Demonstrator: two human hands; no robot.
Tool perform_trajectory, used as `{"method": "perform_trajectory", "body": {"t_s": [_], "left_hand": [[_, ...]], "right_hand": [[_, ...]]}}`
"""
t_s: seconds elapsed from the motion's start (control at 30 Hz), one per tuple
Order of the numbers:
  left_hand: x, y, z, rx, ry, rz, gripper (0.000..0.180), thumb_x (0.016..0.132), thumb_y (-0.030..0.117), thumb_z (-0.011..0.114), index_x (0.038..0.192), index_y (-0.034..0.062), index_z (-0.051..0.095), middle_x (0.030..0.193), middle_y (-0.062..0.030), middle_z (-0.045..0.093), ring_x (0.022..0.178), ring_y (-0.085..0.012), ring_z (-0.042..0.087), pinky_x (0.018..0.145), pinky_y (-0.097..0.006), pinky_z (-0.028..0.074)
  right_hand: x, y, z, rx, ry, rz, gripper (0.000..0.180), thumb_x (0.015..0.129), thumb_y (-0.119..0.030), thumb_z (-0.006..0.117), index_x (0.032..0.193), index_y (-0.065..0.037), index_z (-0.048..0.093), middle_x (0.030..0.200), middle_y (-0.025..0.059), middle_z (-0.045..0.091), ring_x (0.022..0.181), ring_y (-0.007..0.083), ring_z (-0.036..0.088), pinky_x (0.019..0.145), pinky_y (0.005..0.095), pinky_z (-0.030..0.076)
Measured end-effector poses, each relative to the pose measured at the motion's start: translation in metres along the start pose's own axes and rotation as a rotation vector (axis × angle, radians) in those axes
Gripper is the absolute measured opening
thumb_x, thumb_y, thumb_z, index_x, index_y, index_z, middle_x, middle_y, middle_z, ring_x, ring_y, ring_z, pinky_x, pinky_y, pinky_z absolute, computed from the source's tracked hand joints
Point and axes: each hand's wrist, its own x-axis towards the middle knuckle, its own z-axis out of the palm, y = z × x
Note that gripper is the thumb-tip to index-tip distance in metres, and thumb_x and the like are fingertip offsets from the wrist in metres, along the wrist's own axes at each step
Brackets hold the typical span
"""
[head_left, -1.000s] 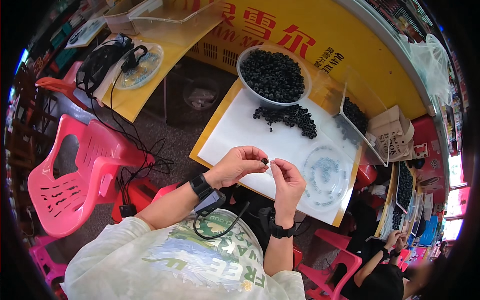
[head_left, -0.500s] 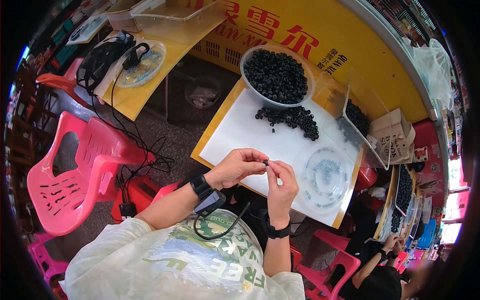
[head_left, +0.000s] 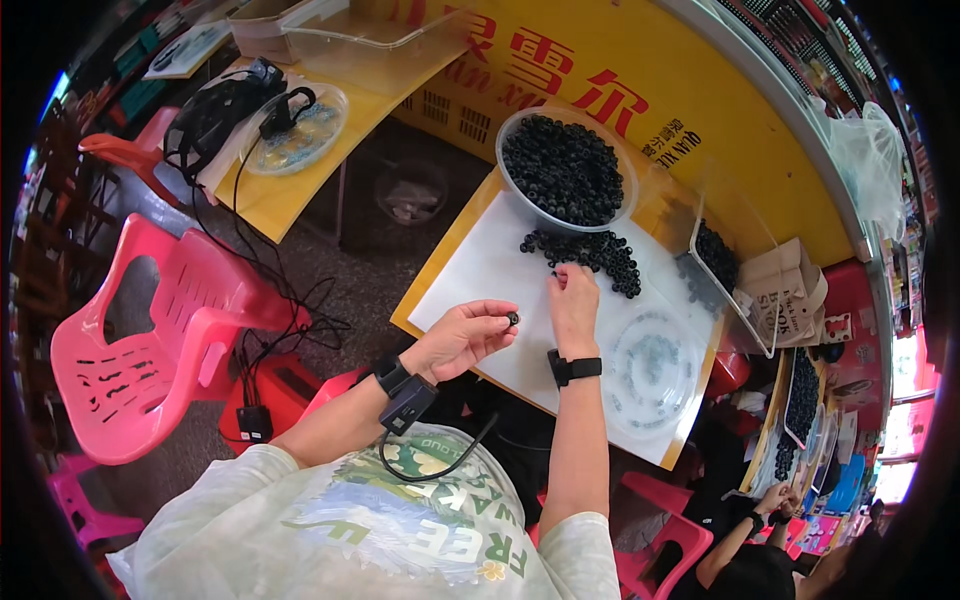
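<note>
My left hand is over the near edge of the white-topped table, pinching a small black ring-shaped piece between thumb and fingertips. Farther forward, my right hand is closed, its fingertips at the near edge of a loose pile of black ring-shaped pieces. What lies in those fingertips, if anything, is too small to make out. Behind the pile stands a round clear tub heaped with the same black pieces. To the right of my right hand lies a round clear shallow dish with small pale-blue bits.
A clear rectangular bin with black pieces stands at the table's right end beside a paper bag. Pink chairs and black cables are on the left. At lower right another person's hands work at another table.
My hands have parted. The right hand moved forward to the loose pile, while the left stayed near the table edge with the black piece. The view has shifted slightly.
</note>
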Motion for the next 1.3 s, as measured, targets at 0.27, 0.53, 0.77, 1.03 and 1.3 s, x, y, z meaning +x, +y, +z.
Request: {"method": "perform_trajectory", "body": {"t_s": [0.27,0.53,0.77,1.03,1.3], "left_hand": [[0.000,0.007,0.001,-0.006,0.009,0.020,0.022,0.093,0.000,0.062,0.114,-0.0001,0.062,0.103,-0.0071,0.065,0.092,-0.0157,0.067,0.085,-0.027,0.058],[0.003,0.000,0.015,0.094,-0.082,-0.002,0.019,0.091,0.000,0.064,0.110,0.0024,0.063,0.100,-0.0060,0.067,0.091,-0.0143,0.067,0.085,-0.028,0.058],[0.004,-0.003,0.019,0.170,-0.123,0.014,0.018,0.090,0.000,0.065,0.108,0.0024,0.063,0.101,-0.0060,0.067,0.090,-0.0135,0.066,0.086,-0.028,0.056],[0.001,-0.005,0.023,0.202,-0.118,-0.003,0.019,0.091,0.003,0.065,0.110,0.0026,0.064,0.101,-0.0061,0.067,0.091,-0.0133,0.065,0.085,-0.027,0.055],[0.003,-0.007,0.016,0.203,-0.166,-0.033,0.023,0.092,0.005,0.066,0.115,0.0031,0.062,0.098,-0.0046,0.066,0.086,-0.0111,0.063,0.078,-0.025,0.054]], "right_hand": [[-0.035,-0.034,-0.047,0.505,-0.186,0.349,0.021,0.087,-0.007,0.066,0.106,0.000,0.070,0.093,0.0087,0.069,0.079,0.0121,0.061,0.072,0.0254,0.049],[-0.085,-0.065,-0.073,1.036,-0.063,0.471,0.018,0.088,-0.001,0.067,0.106,0.004,0.068,0.090,0.0031,0.067,0.078,0.0073,0.060,0.072,0.0201,0.048],[-0.094,-0.079,-0.078,0.911,-0.046,0.420,0.017,0.087,0.002,0.068,0.104,0.003,0.069,0.089,0.0042,0.068,0.078,0.0082,0.062,0.072,0.0210,0.050],[-0.097,-0.082,-0.078,0.604,0.026,0.185,0.015,0.085,0.003,0.069,0.100,0.004,0.071,0.088,0.0062,0.069,0.076,0.0084,0.063,0.069,0.0214,0.051],[-0.105,-0.080,-0.075,0.585,0.007,0.195,0.017,0.083,0.005,0.071,0.100,0.004,0.071,0.092,0.0082,0.070,0.076,0.0094,0.063,0.067,0.0213,0.050]]}}
